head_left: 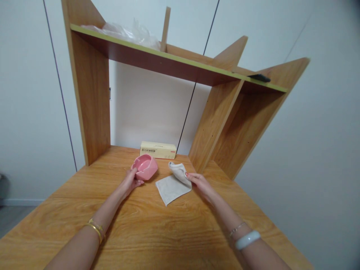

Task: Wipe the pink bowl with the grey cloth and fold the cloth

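Note:
My left hand [131, 181] grips the near left rim of a pink bowl [148, 170] with angular sides. The bowl is tilted, its opening turned up and to the left. On the right, my right hand [197, 181] pinches the edge of a light grey cloth [172, 188]. Part of the cloth is lifted and folded over at the far side, while the rest lies flat on the desk between my two hands.
Behind the bowl stands a long cream box [158, 150] with printed text. A wooden shelf unit [222, 123] rises from the wooden desk [157, 232]. Clear plastic bags [129, 34] and a dark flat object [259, 77] lie on its upper shelf.

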Available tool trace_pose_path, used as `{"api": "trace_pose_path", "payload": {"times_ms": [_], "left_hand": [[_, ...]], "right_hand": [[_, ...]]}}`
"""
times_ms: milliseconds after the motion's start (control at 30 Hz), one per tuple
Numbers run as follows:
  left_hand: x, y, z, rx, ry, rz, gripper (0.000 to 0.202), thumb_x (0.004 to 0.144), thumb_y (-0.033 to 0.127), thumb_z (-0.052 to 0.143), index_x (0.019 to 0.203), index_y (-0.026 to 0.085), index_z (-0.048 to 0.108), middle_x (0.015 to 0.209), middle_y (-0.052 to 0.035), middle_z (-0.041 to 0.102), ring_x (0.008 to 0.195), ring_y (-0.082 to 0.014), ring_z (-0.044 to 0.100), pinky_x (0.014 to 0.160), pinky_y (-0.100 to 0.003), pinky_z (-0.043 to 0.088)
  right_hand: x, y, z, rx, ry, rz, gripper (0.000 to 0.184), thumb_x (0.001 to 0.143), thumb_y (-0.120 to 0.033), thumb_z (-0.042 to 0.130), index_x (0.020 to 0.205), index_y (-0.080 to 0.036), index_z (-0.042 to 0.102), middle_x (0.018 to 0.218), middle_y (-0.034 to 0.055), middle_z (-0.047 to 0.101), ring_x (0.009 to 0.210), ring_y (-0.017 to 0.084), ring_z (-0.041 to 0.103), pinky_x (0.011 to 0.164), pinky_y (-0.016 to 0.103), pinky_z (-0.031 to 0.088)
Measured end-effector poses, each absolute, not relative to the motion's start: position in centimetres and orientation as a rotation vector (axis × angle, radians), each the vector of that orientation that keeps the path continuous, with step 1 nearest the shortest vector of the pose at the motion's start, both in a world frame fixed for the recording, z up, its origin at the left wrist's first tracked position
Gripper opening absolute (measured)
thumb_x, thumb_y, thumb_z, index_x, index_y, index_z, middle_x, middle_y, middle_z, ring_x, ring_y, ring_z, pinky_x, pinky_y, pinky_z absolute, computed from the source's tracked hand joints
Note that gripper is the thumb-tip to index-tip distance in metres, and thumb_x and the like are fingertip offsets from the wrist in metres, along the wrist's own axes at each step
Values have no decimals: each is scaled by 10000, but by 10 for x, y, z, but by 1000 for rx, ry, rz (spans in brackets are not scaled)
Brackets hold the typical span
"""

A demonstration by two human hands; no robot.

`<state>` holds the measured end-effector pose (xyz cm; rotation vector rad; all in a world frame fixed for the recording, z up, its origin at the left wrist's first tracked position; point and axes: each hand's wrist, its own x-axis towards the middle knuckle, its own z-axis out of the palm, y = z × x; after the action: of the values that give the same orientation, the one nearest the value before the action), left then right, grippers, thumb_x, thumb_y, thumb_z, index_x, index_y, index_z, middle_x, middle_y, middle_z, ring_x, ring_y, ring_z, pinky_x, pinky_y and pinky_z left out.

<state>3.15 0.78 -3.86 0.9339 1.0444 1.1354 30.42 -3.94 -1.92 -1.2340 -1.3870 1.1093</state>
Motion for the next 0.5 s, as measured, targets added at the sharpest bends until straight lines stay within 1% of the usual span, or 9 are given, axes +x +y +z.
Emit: {"api": "trace_pose_path", "payload": {"times_ms": [100,167,200,267,333,400,500], "left_hand": [[33,10,-43,920,1057,1158,234,763,379,483,862,182,405,525,24,539,354,-78,488,346,-156,363],[35,12,-45,930,1081,1159,242,750,377,488,858,189,380,494,41,522,333,-72,468,335,-150,338],[35,13,-46,938,1094,1155,247,746,376,488,860,193,369,479,48,514,325,-72,462,332,-149,328],[37,15,-48,968,1122,1141,267,737,387,490,869,195,360,450,58,498,316,-77,458,332,-154,323],[38,17,-50,1009,1145,1128,294,725,398,500,883,188,369,433,58,490,315,-88,465,334,-166,330],[39,17,-51,1042,1171,1120,315,717,391,505,908,176,376,433,54,495,307,-96,462,329,-176,330],[41,13,-51,1092,1212,1140,329,727,356,493,960,168,356,492,40,538,305,-93,460,328,-184,336]], "right_hand": [[325,-33,9,-1227,-1265,964,388,577,-515,671,729,-157,672,601,5,613,557,116,504,537,225,361],[341,-27,35,-1296,-1248,775,390,557,-510,681,720,-155,666,513,-27,548,456,81,400,447,205,279],[349,-24,49,-1315,-1264,691,392,557,-510,679,723,-154,664,499,-35,528,436,72,359,426,204,241],[358,-20,75,-1303,-1310,565,385,594,-515,647,745,-161,661,517,-35,522,441,69,337,425,208,219],[357,-17,93,-1309,-1348,466,377,621,-511,621,762,-164,662,537,-29,531,453,75,342,436,215,221],[346,-15,99,-1321,-1418,384,363,637,-494,608,772,-163,666,577,-14,562,482,89,378,456,222,246],[314,-12,81,-1324,-1567,338,331,680,-461,564,771,-161,669,627,7,596,542,118,445,498,234,301]]}}
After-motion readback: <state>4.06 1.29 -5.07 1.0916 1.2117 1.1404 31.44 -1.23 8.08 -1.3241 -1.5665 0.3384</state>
